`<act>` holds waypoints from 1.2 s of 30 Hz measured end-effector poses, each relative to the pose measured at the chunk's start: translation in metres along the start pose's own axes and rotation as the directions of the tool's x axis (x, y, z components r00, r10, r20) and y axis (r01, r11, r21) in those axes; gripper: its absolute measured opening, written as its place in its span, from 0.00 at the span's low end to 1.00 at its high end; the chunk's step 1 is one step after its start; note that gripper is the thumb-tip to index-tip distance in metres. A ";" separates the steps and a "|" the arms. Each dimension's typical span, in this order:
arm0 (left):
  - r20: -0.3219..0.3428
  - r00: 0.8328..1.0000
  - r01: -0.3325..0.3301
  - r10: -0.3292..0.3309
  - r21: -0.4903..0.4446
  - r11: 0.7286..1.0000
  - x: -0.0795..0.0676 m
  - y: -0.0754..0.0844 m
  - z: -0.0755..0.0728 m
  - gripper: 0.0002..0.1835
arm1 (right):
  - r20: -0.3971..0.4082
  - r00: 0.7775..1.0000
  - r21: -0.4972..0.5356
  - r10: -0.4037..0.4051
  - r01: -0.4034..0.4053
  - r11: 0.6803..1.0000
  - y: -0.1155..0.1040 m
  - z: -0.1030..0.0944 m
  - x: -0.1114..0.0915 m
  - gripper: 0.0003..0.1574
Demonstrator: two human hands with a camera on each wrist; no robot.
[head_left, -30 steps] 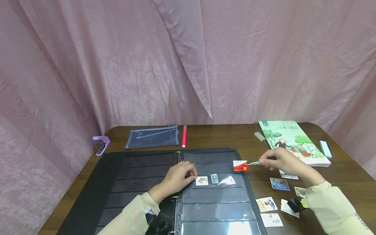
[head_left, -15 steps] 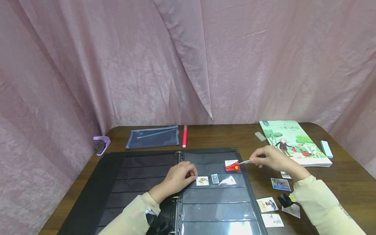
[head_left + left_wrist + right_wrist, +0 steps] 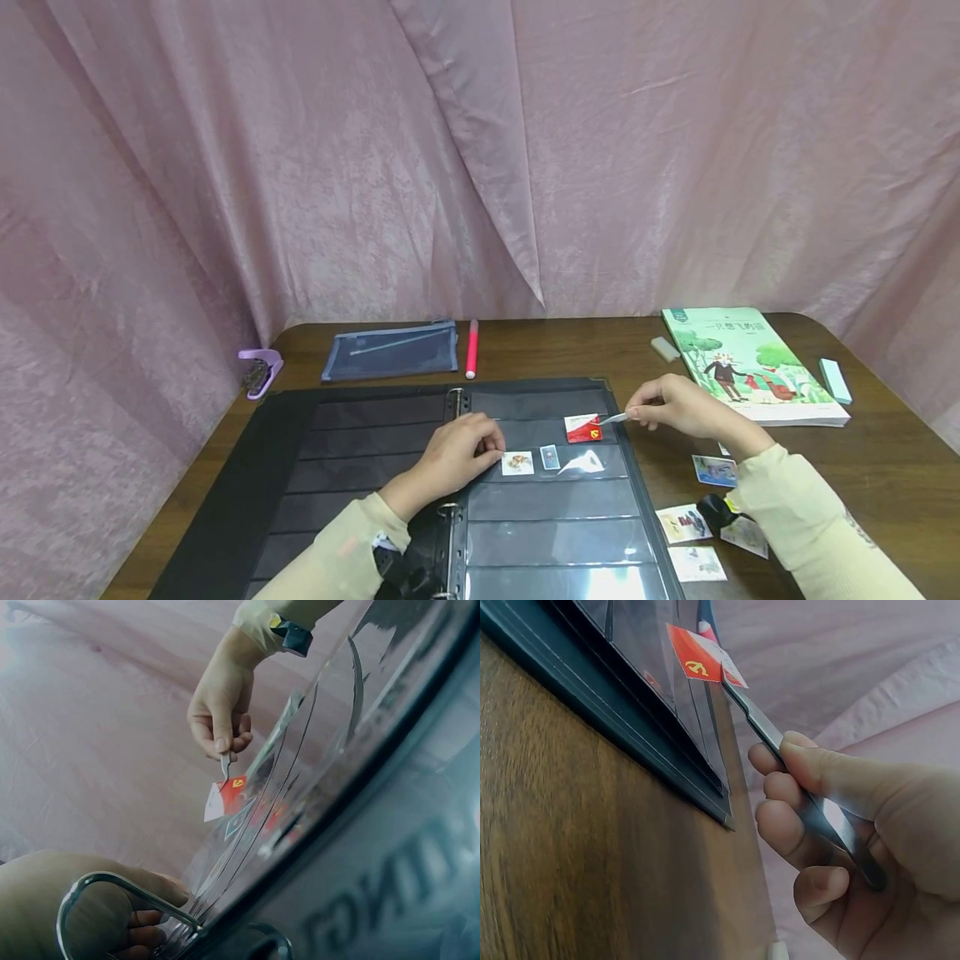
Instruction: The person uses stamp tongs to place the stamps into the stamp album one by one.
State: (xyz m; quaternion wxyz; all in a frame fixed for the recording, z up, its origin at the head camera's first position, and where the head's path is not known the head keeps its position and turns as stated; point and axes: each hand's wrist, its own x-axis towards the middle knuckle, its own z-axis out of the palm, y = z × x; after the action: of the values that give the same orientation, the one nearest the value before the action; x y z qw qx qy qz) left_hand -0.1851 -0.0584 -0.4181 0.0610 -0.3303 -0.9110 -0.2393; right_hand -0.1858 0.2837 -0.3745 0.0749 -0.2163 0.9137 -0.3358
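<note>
A black ring-binder stamp album (image 3: 555,500) lies open, its right page made of clear pocket strips. My right hand (image 3: 670,406) holds metal tweezers (image 3: 761,727). Their tips grip a red-and-white stamp (image 3: 582,428) with a yellow emblem, above the right page's second row from the top. My left hand (image 3: 457,454) lies by the rings, thumb and index finger pinching the page's clear pocket strip at its inner side. Just right of these fingertips, a white stamp (image 3: 517,463) and a small blue stamp (image 3: 550,457) sit in the row below the red one.
Several loose stamps (image 3: 697,563) lie right of the album, partly under the right forearm. Behind them are a green picture book (image 3: 750,358), an eraser (image 3: 665,349) and a light-blue box (image 3: 834,381). A mesh pouch (image 3: 390,352), pink marker (image 3: 472,350) and purple clip (image 3: 260,372) lie along the back.
My right hand has moved left with the tweezers, carrying the red-and-white stamp from the page's right edge inward over the page and tilting it slightly. The left hand has stayed put.
</note>
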 end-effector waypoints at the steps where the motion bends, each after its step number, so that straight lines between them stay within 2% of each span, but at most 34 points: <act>1: -0.002 1.000 0.001 -0.001 0.001 1.000 0.000 0.000 0.000 0.05 | 0.003 1.000 0.000 0.001 -0.001 1.000 0.000 0.000 0.000 0.12; 18: -0.024 1.000 -0.011 0.011 0.005 1.000 0.000 -0.002 0.003 0.07 | 0.021 1.000 0.001 0.005 -0.005 1.000 0.005 0.007 -0.002 0.09; 36: -0.024 1.000 -0.013 0.013 -0.002 1.000 0.000 -0.001 0.002 0.07 | 0.078 0.996 0.023 -0.050 0.049 0.999 0.001 0.005 -0.001 0.07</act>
State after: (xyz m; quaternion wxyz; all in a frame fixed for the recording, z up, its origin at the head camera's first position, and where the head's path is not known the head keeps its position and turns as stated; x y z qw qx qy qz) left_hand -0.1855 -0.0581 -0.4202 0.0733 -0.3335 -0.9077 -0.2440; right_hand -0.1835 0.2818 -0.3793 0.1048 -0.2510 0.9008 -0.3384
